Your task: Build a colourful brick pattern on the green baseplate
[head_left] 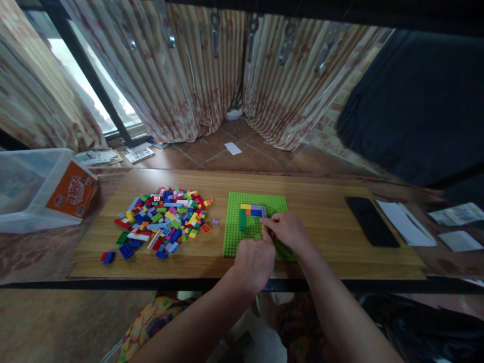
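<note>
A green baseplate lies on the wooden board, carrying a partly built outline of toy bricks. Yellow, purple and grey bricks form its top edge, with orange and blue bricks just below. A dark green brick column runs down its left side. At the outline's right side, my right hand has its thumb and index finger brought together. My left hand is curled over the plate's lower part, its index finger reaching up to the right fingertips. Whatever sits between the fingers is hidden.
Left of the plate spreads a pile of loose bricks, with a small purple brick apart from it. A clear plastic bin stands at far left. On the right lie a black phone and white papers.
</note>
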`<state>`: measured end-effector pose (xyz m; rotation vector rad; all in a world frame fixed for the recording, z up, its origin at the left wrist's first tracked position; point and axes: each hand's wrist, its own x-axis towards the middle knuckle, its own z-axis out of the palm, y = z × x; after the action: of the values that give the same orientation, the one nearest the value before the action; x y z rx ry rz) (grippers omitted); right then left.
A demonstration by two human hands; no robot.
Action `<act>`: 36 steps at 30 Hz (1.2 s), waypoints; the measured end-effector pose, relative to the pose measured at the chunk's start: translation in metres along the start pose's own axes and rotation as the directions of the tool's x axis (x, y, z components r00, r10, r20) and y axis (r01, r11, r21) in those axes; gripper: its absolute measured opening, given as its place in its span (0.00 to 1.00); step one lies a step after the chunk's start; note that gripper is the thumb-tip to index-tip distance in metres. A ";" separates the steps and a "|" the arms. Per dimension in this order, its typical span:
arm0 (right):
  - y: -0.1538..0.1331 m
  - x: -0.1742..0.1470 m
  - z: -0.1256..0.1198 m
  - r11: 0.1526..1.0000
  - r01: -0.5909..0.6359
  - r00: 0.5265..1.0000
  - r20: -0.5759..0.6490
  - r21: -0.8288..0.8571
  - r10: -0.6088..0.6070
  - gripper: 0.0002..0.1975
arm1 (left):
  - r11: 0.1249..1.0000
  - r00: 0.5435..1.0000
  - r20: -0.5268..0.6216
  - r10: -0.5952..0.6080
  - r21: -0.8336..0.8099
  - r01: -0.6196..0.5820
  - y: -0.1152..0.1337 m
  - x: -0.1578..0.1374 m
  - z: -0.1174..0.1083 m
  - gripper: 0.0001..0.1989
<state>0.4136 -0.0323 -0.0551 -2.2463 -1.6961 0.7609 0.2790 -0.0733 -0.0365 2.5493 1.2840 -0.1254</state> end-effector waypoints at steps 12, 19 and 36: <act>-0.009 -0.010 0.003 0.992 -0.028 0.997 -0.079 -0.124 0.019 0.22 | 1.000 0.998 0.058 0.022 -0.008 -0.021 -0.007 -0.002 -0.007 0.25; 0.001 -0.005 0.001 0.999 0.041 0.993 -0.107 0.001 -0.041 0.25 | 0.919 0.991 -0.084 -0.101 -0.390 0.060 -0.039 -0.004 -0.012 0.24; -0.045 -0.034 0.009 0.607 0.665 0.729 -0.201 0.435 -0.655 0.12 | 0.020 0.975 0.175 -0.139 -0.983 0.180 -0.085 0.001 -0.033 0.42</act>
<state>0.3645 -0.0513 -0.0324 -1.1381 -1.8661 0.8270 0.2099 -0.0147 -0.0232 1.0692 0.9849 0.5485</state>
